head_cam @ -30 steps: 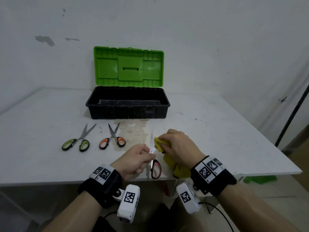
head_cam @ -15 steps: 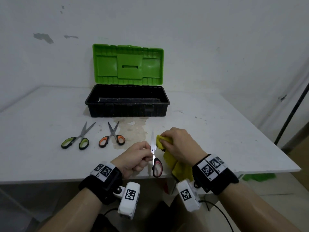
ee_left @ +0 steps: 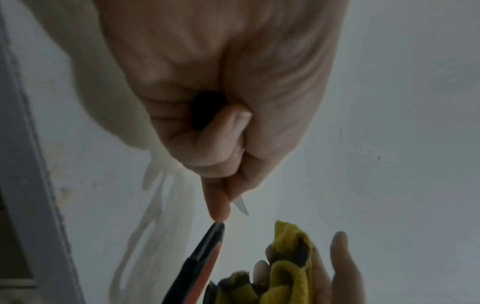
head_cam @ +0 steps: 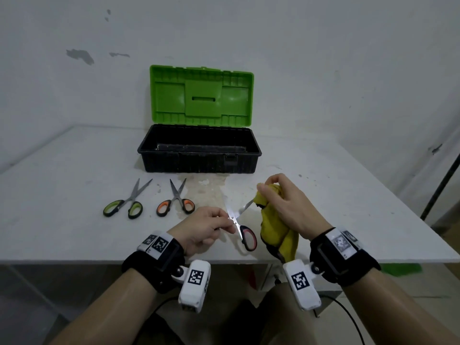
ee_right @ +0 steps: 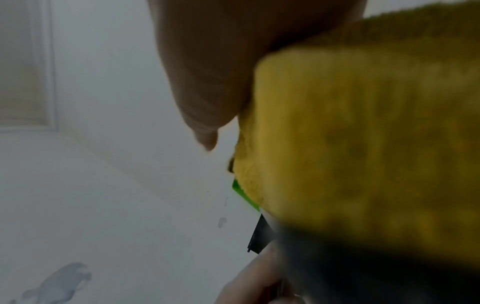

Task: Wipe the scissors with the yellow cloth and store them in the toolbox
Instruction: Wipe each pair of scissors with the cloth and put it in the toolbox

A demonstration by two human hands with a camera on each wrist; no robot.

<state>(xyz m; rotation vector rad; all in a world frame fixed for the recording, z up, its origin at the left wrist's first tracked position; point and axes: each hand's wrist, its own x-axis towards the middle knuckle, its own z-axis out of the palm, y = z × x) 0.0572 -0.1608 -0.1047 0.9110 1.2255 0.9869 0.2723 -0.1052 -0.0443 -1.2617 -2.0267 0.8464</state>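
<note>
My left hand (head_cam: 211, 226) pinches the red-handled scissors (head_cam: 245, 235) near their pivot above the table's front edge; the blades are spread apart. My right hand (head_cam: 286, 205) grips the bunched yellow cloth (head_cam: 276, 235), wrapped round the tip of the right blade. The left wrist view shows my left hand (ee_left: 226, 156) curled tight, a red and black handle (ee_left: 205, 261) below it and the yellow cloth (ee_left: 291, 267). The yellow cloth (ee_right: 363, 133) fills the right wrist view. The black toolbox (head_cam: 199, 155) stands open, its green lid (head_cam: 201, 95) upright.
Green-handled scissors (head_cam: 127, 204) and orange-handled scissors (head_cam: 176, 201) lie on the white table (head_cam: 62, 195) in front of the toolbox, left of my hands. A stained patch (head_cam: 209, 188) marks the table before the box. A wall rises behind.
The red-handled scissors' blades have opened out. My right hand with the cloth has moved right and away along one blade to its tip. My left hand keeps its hold.
</note>
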